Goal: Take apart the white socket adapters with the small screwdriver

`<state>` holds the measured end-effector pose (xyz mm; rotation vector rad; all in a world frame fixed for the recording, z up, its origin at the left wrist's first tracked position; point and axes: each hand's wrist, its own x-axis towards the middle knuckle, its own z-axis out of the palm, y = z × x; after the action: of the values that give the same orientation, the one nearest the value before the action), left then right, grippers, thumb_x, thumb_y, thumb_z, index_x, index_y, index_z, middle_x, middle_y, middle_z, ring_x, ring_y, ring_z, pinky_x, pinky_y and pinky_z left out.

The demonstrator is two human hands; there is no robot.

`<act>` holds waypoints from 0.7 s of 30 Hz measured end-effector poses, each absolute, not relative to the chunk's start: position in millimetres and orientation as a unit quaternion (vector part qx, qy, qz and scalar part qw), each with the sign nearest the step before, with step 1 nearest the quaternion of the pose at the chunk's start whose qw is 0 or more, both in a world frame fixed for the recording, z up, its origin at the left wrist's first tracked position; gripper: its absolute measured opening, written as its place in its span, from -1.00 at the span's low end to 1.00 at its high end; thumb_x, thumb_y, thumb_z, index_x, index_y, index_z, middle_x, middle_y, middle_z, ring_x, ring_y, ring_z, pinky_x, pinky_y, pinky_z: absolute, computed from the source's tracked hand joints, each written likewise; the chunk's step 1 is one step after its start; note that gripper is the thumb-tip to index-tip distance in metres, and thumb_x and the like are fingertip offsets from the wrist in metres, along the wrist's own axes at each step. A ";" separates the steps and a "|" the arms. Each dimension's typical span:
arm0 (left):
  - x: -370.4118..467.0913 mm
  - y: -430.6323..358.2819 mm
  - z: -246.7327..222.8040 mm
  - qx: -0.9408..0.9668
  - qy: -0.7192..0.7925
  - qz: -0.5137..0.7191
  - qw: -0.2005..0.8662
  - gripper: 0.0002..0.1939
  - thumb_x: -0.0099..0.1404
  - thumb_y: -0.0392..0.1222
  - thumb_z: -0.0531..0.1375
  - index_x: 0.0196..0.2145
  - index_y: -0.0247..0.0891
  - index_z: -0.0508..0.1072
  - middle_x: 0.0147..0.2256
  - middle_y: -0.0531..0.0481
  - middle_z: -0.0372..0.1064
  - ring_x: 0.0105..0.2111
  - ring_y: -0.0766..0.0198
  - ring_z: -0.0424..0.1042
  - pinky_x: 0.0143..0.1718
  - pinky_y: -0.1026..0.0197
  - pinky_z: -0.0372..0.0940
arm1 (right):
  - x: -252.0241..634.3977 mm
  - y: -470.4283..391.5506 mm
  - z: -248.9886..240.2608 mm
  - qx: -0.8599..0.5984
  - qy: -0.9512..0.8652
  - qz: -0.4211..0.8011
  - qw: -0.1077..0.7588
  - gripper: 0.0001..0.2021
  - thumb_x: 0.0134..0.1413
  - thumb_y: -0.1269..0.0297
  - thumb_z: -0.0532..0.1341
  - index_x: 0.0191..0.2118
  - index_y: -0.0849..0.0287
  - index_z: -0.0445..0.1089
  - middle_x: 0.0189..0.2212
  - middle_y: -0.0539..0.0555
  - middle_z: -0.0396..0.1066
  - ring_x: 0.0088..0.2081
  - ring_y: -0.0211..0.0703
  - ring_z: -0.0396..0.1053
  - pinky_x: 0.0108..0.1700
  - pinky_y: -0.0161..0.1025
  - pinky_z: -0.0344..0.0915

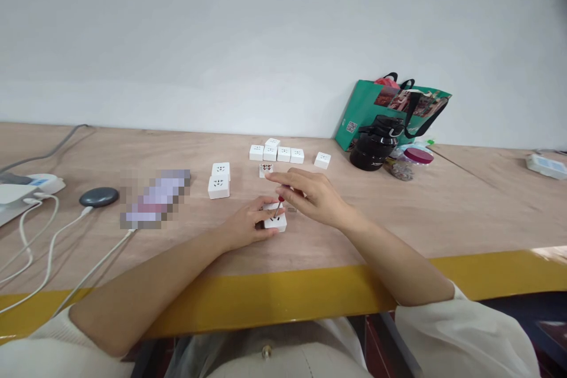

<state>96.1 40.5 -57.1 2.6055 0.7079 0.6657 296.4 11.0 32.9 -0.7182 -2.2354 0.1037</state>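
Observation:
My left hand (243, 224) grips a white socket block (277, 224) against the table, its fingers along the left side and top. From above, my right hand (312, 194) is closed on a small screwdriver (278, 208) with a red handle. The shaft slants down and its tip meets the block's top face, near the middle. Most of the handle is hidden under my right fingers. Just beyond my hands lies an open white socket piece (266, 170) with brownish parts showing inside.
Several white socket blocks (284, 154) stand in a group behind. Two more (218, 186) sit to the left, and a single block (322, 160) to the right. A phone (157, 198), a dark puck (99, 196) and cables lie left; a black jug (374, 144), jar and green bag stand right.

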 end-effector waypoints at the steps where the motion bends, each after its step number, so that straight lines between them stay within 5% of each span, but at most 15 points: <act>1: 96.1 40.6 -57.4 0.922 0.248 0.238 0.179 -0.55 0.24 -0.17 0.17 0.08 0.02 0.25 0.08 -0.04 0.06 0.08 0.09 0.16 0.07 0.01 0.19 | 296.4 11.3 32.9 -0.285 -0.877 0.035 0.386 -0.72 0.20 0.33 0.01 -0.01 0.17 0.31 -0.42 0.03 0.37 -0.42 -0.29 0.30 -0.37 -0.31 0.27; 6: 96.8 40.2 -56.8 0.920 0.251 0.238 0.182 -0.57 0.24 -0.16 0.18 0.07 -0.01 0.28 0.07 -0.06 0.06 0.07 0.10 0.18 0.05 0.03 0.21 | 296.3 9.8 33.5 -0.259 -0.889 0.047 0.374 -0.66 0.21 0.39 -0.05 0.07 0.21 0.23 -0.30 0.09 0.38 -0.34 -0.27 0.31 -0.31 -0.29 0.29; 21: 96.9 40.7 -55.5 0.924 0.235 0.247 0.175 -0.58 0.25 -0.17 0.16 0.07 -0.02 0.27 0.10 -0.06 0.05 0.07 0.08 0.17 0.06 -0.01 0.20 | 296.9 6.7 37.0 -0.295 -0.890 0.039 0.345 -0.69 0.20 0.33 0.00 0.04 0.16 0.26 -0.39 0.04 0.36 -0.40 -0.28 0.29 -0.36 -0.30 0.27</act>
<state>96.9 40.7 -55.5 2.6174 0.6647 0.6989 296.9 6.7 37.0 -0.7670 -2.3100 0.1021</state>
